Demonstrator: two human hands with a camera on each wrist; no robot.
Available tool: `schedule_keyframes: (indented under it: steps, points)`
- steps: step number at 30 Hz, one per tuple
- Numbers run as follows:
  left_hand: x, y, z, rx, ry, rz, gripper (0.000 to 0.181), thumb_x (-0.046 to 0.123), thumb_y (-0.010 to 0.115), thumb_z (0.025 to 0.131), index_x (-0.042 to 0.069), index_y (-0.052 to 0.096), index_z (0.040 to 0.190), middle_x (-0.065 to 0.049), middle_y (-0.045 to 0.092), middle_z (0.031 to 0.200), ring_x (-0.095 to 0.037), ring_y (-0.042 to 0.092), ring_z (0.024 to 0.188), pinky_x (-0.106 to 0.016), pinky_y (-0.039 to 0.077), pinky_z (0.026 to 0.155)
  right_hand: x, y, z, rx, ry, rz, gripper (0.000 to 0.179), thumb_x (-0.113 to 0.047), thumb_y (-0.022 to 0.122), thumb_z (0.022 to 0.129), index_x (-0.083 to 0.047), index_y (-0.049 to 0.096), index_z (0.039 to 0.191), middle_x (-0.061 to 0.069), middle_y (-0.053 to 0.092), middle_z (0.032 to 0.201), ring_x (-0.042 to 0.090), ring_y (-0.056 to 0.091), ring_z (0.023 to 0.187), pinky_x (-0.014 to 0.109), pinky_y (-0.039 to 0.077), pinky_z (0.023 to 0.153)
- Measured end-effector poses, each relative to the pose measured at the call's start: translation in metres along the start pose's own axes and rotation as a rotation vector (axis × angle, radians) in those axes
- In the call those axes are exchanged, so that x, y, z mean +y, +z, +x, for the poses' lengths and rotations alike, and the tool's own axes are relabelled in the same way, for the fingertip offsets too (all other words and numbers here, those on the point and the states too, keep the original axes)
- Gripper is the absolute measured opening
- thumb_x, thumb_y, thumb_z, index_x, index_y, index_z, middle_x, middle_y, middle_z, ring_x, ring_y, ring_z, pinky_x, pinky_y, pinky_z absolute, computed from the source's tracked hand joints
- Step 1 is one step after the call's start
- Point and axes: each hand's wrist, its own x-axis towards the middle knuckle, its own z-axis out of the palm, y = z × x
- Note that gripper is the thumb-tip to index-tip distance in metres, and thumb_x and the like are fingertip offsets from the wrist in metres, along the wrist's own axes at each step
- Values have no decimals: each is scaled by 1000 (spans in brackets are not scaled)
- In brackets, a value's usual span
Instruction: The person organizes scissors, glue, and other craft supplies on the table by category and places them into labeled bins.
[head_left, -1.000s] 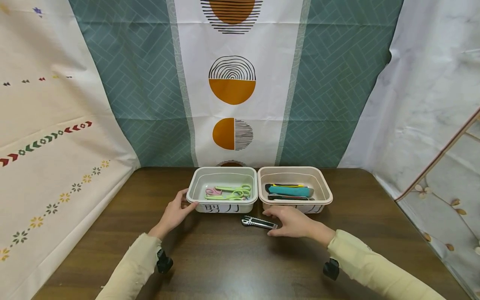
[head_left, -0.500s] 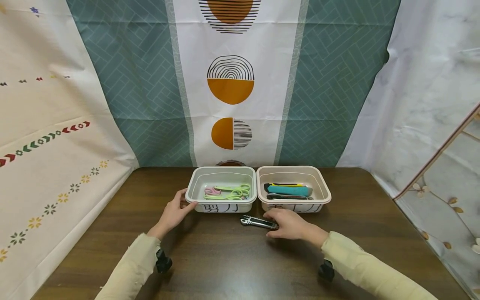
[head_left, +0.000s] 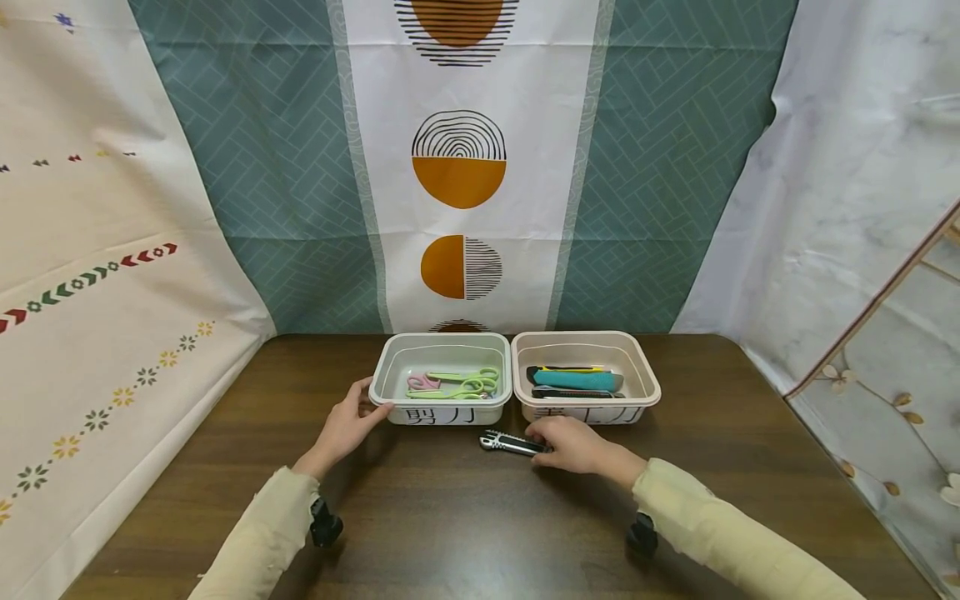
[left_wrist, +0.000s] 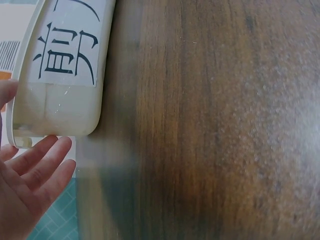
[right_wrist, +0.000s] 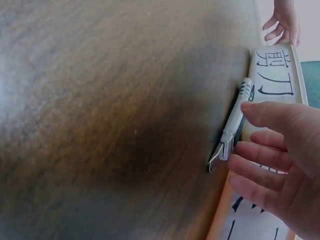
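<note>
A silver and black utility knife (head_left: pixel 510 442) lies on the table in front of the two tubs. My right hand (head_left: pixel 573 445) is at its right end, with thumb and fingers on either side. In the right wrist view, the thumb lies over the knife (right_wrist: pixel 234 117) and the fingertips are beside its lower end; a firm pinch is not visible. My left hand (head_left: pixel 348 425) rests at the front left corner of the pale green tub (head_left: pixel 450 411), thumb on its rim. Its other fingers (left_wrist: pixel 55 172) are loosely extended by the end wall.
Inside the green tub lie green scissors (head_left: pixel 472 386) and pink-handled scissors (head_left: pixel 423 382). The adjoining pale pink tub (head_left: pixel 648 383) holds several utility knives, including a teal one (head_left: pixel 577 381). Both tubs carry black-lettered labels on their fronts. Patterned cloth (head_left: pixel 675 167) hangs behind the table.
My right hand has come in slightly over the utility knife's right end, with thumb and fingers closer together. The knife keeps its place, and my left hand stays on the green tub.
</note>
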Motion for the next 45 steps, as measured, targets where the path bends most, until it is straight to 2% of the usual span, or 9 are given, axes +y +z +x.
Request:
schedule_keyframes:
  steps: [4, 7, 10, 17, 45]
  points:
    - [0, 0, -1, 1, 10, -3, 60, 29, 62, 86, 1, 35, 132, -19, 60, 108, -26, 61, 90, -39, 47, 76, 2, 5, 2, -23, -34, -18, 21, -18, 74, 72, -7, 64, 88, -5, 50, 68, 3, 41, 60, 20, 35, 54]
    - [1, 0, -1, 0, 13, -6, 60, 29, 62, 86, 1, 35, 132, -20, 59, 109, -26, 61, 90, -38, 48, 76, 3, 8, 3, -47, -26, -37, 20, -18, 73, 72, -8, 64, 86, -7, 46, 66, 4, 39, 59, 19, 33, 52]
    - [0, 0, -1, 0, 10, -7, 60, 29, 62, 86, 1, 35, 132, -19, 59, 109, -26, 61, 90, -38, 47, 76, 3, 8, 4, -59, -17, -45, 18, -16, 73, 72, -8, 64, 85, -7, 46, 65, 5, 40, 58, 20, 33, 52]
    - [1, 0, -1, -4, 1, -8, 60, 29, 62, 86, 2, 35, 132, -19, 59, 109, -26, 61, 90, -38, 47, 76, 0, 5, 4, -62, -50, -38, 13, -8, 72, 69, -7, 63, 79, -2, 51, 63, 6, 40, 57, 21, 34, 52]
    - [2, -1, -2, -3, 2, -14, 60, 29, 62, 87, 1, 34, 132, -20, 58, 110, -28, 61, 93, -40, 48, 78, -5, -1, -4, -65, -137, -71, 16, -8, 72, 71, -8, 66, 85, -3, 55, 73, 6, 49, 66, 22, 41, 60]
